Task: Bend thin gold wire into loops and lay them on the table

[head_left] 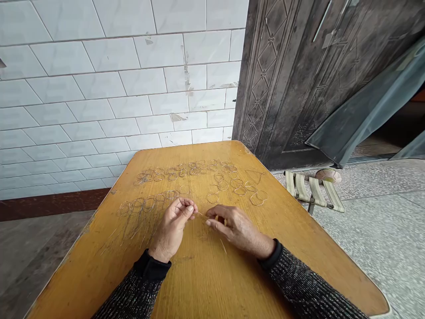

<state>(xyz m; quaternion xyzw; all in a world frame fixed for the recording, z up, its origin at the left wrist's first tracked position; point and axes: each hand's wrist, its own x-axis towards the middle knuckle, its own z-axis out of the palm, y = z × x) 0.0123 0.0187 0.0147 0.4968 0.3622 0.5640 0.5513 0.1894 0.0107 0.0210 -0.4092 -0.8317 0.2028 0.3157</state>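
My left hand (177, 219) is closed in a pinch, thumb against fingers, on a thin wire (199, 213). Its short end points right toward my right hand (234, 228). The right thumb and fingers are curled close together around the wire, though the exact contact is too fine to see. Below the right palm a thin straight wire end (223, 246) shows over the tabletop. Left of my left hand lies a row of wire loops (148, 204) with long straight tails. Farther back is another row of looped wires (182, 170). Several more wire loops (241, 187) lie beyond my right hand.
The yellow wooden table (206, 283) stands against a white tiled wall (126, 84). A dark patterned metal door (282, 79) is at the right, with a grey curtain (368, 110). A stool with striped straps (314, 192) stands beside the table's right edge.
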